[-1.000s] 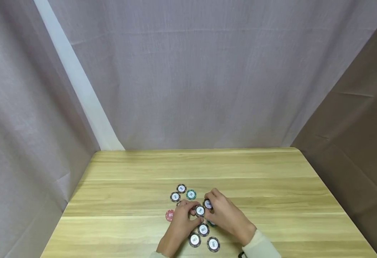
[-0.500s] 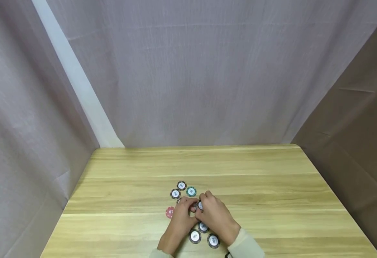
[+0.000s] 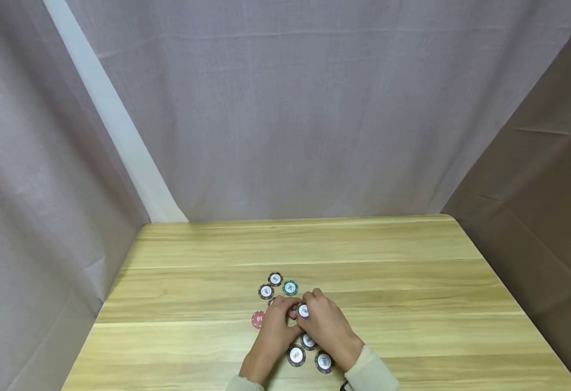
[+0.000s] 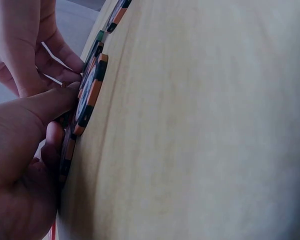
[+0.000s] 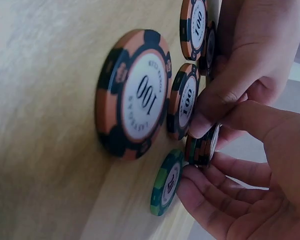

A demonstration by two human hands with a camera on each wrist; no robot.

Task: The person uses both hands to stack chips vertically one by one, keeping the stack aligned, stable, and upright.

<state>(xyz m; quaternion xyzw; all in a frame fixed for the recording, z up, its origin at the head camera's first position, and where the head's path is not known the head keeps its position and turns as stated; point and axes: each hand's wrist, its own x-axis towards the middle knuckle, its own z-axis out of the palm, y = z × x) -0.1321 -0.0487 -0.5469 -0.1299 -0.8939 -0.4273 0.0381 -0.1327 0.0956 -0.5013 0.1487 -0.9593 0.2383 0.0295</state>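
Note:
Between the two hands is a short stack of poker chips [image 5: 202,150], with a black 100 chip [image 3: 303,310] on top. My left hand [image 3: 276,326] curls thumb and fingers round its left side. From the right, my right hand [image 3: 327,323] grips the same stack, fingers bent over its far edge and thumb on the near side. A green chip [image 5: 166,183] lies by the right fingertips in the right wrist view, hidden under that hand from above. Just in front of the hands are black 100 chips, including one at the near right [image 3: 324,361] and one at the near left [image 3: 296,355].
Beyond the left hand lie two black chips, one farther back [image 3: 275,279] and one nearer [image 3: 266,291], plus a teal chip [image 3: 290,288]. A red 10 chip [image 3: 258,319] sits left of it. Grey curtains [image 3: 285,108] hang behind the wooden table [image 3: 192,282].
My right hand has moved left with a black 100 chip, bringing it to the stack at the left fingers. The left hand has stayed nearly in place.

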